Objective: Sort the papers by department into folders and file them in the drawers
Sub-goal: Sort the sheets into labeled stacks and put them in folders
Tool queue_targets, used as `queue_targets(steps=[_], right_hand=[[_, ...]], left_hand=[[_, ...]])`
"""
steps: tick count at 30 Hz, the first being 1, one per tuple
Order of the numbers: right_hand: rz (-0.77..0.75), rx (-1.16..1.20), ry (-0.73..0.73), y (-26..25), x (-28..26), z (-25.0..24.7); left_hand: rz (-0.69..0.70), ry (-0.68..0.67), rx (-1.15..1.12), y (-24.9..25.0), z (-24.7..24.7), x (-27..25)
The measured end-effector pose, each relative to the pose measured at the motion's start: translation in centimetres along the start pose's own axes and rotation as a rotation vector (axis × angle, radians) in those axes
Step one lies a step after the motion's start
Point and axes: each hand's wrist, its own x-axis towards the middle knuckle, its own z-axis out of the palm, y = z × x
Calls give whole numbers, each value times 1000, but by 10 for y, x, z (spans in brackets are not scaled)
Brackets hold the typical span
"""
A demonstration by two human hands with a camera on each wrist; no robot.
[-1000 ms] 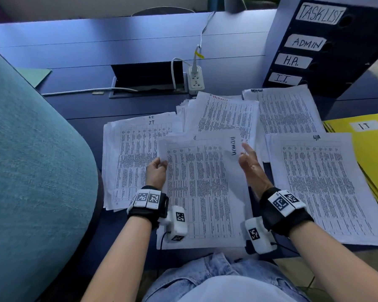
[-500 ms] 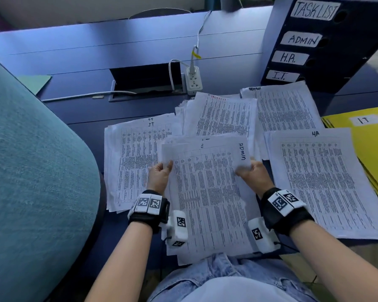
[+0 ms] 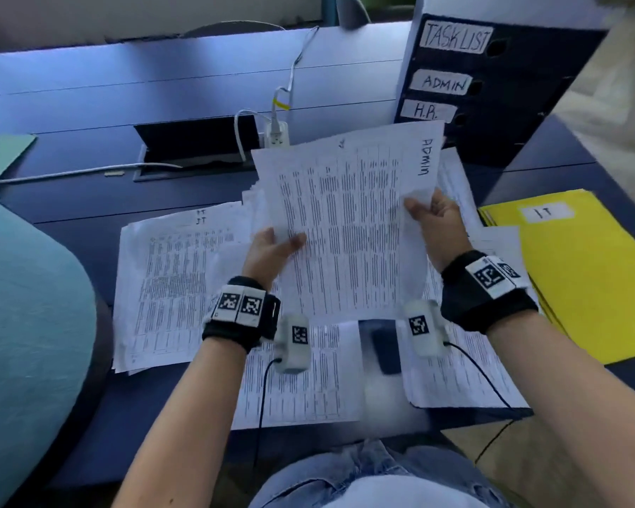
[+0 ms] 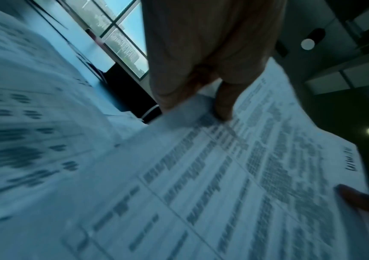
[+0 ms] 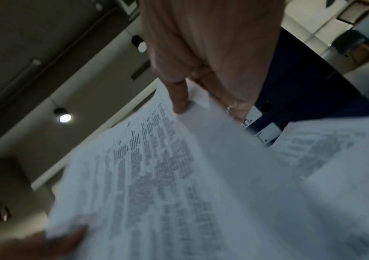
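Head view: ADMIN sheets raised above desk, pinched between left hand and right hand; long axis running away from body, heading edge turned right, toward drawer unit.
Left wrist: thumb clamped on sheet.
Right wrist: fingers pinching edge.

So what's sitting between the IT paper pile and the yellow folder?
In the head view, two more paper piles, with the held ADMIN stack above them.

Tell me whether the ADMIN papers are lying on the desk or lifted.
Lifted: both the left hand and right hand hold the ADMIN papers above the desk.
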Motion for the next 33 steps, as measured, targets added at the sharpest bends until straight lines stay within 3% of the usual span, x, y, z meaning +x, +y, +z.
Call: queue_targets(steps=[4,7,11,17,19,23,26,33], right_hand=[[3,-236,-41,-9,42,-36],[100,-620,-223,9,73,-63],[181,-1100,-481,36,89,-77],[215,-1389,-581,54,89,-73],[185,-1408,-693,48,88,-76],[79,-1188,-876,21,79,-88],[37,-1083,-909,8,69,-95],[53,-1012,-874,14,72,-98]], left_hand=[[62,204,141,13,36,29],[155,388,207,34,54,47],[285,483,153,58,71,63],[266,519,112,61,93,79],[246,500,163,59,100,80],[101,431,243,50,110,86],[-42,300,277,40,123,90],[-210,55,292,21,169,98]])
